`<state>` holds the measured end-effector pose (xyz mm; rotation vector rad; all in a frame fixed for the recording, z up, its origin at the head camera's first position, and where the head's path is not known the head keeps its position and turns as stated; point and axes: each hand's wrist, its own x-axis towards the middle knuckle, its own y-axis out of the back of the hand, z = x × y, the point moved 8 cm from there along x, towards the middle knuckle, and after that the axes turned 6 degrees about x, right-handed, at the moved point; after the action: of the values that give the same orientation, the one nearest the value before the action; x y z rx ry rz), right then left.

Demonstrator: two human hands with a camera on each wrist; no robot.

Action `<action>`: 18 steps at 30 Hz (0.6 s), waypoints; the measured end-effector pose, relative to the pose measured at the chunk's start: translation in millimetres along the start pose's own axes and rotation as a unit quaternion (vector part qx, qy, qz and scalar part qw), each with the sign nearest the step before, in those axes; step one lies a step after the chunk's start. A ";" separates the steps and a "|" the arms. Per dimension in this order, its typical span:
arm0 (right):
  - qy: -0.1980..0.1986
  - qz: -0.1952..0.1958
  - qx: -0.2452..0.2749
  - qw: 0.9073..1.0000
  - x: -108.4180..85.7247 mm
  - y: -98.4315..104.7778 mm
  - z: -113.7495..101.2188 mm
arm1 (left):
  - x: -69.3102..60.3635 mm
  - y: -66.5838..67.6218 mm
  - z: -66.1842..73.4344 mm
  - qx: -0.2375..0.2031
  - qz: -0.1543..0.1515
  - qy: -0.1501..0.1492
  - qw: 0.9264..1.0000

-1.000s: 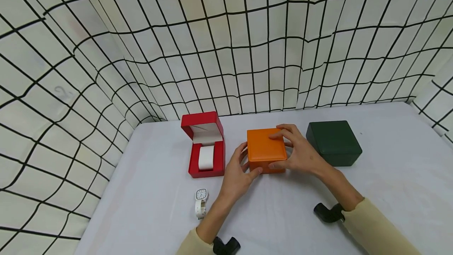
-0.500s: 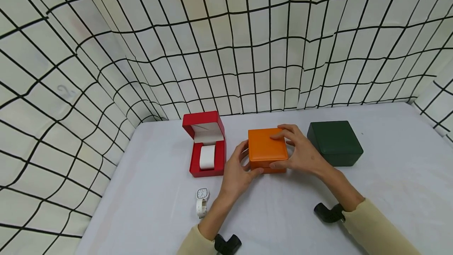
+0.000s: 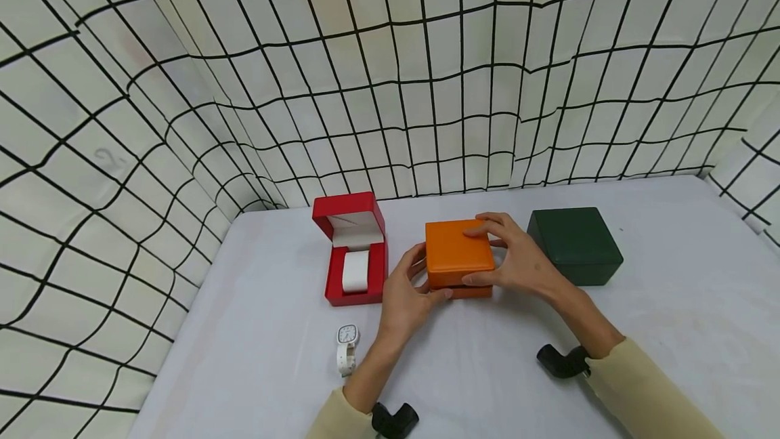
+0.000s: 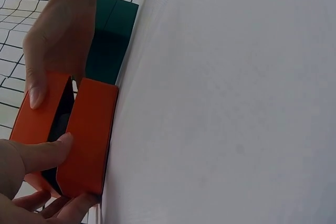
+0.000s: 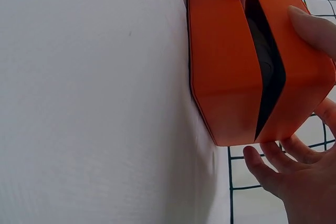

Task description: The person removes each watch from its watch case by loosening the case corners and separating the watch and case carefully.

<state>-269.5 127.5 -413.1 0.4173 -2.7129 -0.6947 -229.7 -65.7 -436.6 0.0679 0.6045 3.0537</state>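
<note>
An orange box [image 3: 458, 249] sits between 2 hands: left hand [image 3: 405, 300] curled round its base [image 4: 88, 145], fingers bent; right hand [image 3: 518, 259] gripping its lid [image 5: 307, 69]. Below the right thumb, a parted seam runs left to right.

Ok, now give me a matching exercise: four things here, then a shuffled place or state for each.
1. red watch box
2. orange box
3. dark green box
4. white wristwatch

A. shut, rightmost box
B. on white cloth, dial up
C. wide open, white cushion inside
D. ajar, held by left hand and right hand

Pairs: 1-C, 2-D, 3-A, 4-B
</note>
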 end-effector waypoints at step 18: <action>-0.010 0.014 0.015 1.000 5.2 1.1 0.2 | -0.9 0.8 -0.7 0.010 0.010 0.008 1.000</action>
<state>-274.5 126.6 -411.6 0.3808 -2.7451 -0.6545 -228.8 -66.7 -437.0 0.0496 0.6393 3.0711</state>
